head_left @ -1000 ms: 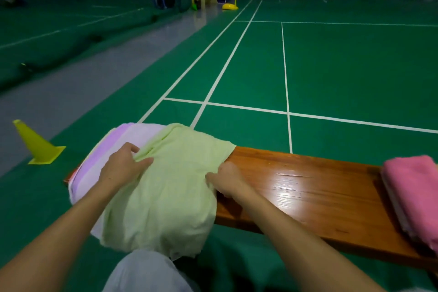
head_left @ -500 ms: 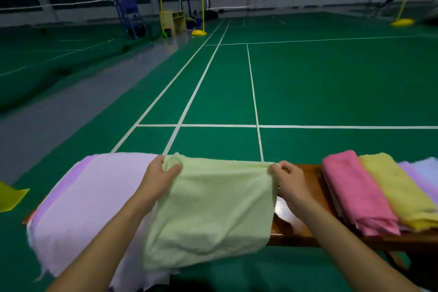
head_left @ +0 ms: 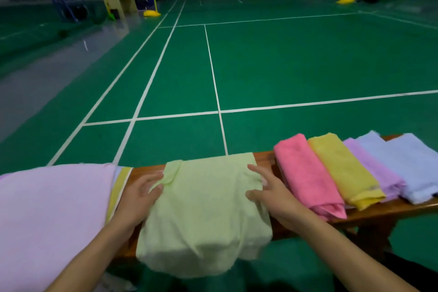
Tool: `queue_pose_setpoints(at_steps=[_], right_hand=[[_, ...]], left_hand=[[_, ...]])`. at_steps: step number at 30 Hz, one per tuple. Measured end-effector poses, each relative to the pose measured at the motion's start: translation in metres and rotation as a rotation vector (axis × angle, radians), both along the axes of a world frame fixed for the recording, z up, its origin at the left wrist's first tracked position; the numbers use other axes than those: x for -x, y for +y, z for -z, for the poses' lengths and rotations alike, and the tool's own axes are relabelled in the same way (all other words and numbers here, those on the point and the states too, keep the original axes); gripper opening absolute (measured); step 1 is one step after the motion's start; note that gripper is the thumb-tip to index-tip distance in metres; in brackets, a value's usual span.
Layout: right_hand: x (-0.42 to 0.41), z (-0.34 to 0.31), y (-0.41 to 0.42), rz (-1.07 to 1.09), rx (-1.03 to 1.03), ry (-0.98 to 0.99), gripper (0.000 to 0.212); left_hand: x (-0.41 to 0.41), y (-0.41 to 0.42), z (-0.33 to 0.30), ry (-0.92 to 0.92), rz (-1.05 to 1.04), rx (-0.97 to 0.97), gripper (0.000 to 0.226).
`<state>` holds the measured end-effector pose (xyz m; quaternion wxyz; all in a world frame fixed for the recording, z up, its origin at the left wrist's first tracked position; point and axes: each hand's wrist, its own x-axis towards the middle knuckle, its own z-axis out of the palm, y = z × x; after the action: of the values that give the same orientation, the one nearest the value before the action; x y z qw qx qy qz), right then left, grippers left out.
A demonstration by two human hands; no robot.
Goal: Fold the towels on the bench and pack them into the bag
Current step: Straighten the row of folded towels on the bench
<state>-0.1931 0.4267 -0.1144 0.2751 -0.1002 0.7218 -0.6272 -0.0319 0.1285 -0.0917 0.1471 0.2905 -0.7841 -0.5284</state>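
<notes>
A: Where's the pale green terry towel (head_left: 203,216)?

B: Draped over the glossy brown wooden counter (head_left: 265,157), its near half hanging off the front edge. The left hand (head_left: 139,193) pinches its upper left corner; the right hand (head_left: 267,191) lies on its right edge, fingers spread, gripping nothing.

A: The risk?

B: That overhang could drag it to the floor, or it could crowd the rolled pink towel (head_left: 305,173) just beside it. No bag is visible.
</notes>
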Motion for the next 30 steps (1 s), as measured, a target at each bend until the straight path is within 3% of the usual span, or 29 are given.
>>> queue_pose_setpoints(at_steps=[5,8,11,23,30], right_hand=[[0.003,-0.012,-0.003,-0.043,-0.037,0.023,0.031],[0.003,-0.027,0.000,0.021,0.053,-0.042,0.025],[0.003,-0.043,0.004,0.081,0.112,0.040,0.020],[-0.001,-0.109,0.008,0.104,0.111,0.548,0.042],[-0.010,-0.136,0.004,0.143,0.040,0.711,0.041]], left_hand=[[-0.003,-0.007,-0.014,0.039,0.008,-0.144,0.022],[-0.011,-0.012,-0.029,0.067,-0.005,-0.135,0.020],[-0.017,-0.017,-0.045,0.081,-0.063,-0.156,0.017],[-0.027,-0.032,-0.104,0.339,-0.126,-0.170,0.012],[-0.034,-0.032,-0.119,0.282,-0.130,-0.055,0.017]])
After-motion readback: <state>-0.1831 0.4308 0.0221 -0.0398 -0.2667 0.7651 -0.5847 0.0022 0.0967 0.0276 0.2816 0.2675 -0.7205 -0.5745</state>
